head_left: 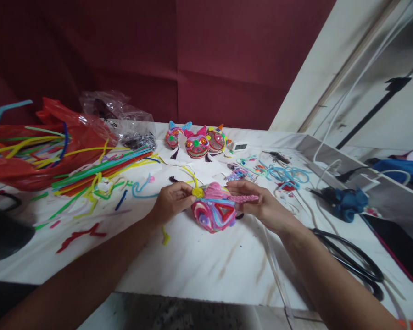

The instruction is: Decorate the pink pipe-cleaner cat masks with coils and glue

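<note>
A pink, blue and red pipe-cleaner figure [215,214] is held between my two hands just above the front middle of the white table. My left hand [174,199] pinches a yellow coil [197,193] against the figure's left side, and a thin yellow stem sticks up behind the coil. Closed around the figure's right side, my right hand [256,201] is beside a pink twisted strip [244,198] that points right. The right fingertips are partly hidden behind the figure.
Three finished-looking animal heads [197,143] stand at the back. Pipe cleaners [103,172] and a red bag [72,133] lie left. Blue scraps [289,174], a black cable [351,261] and a phone [399,247] are right. A dark round object [7,233] sits at left.
</note>
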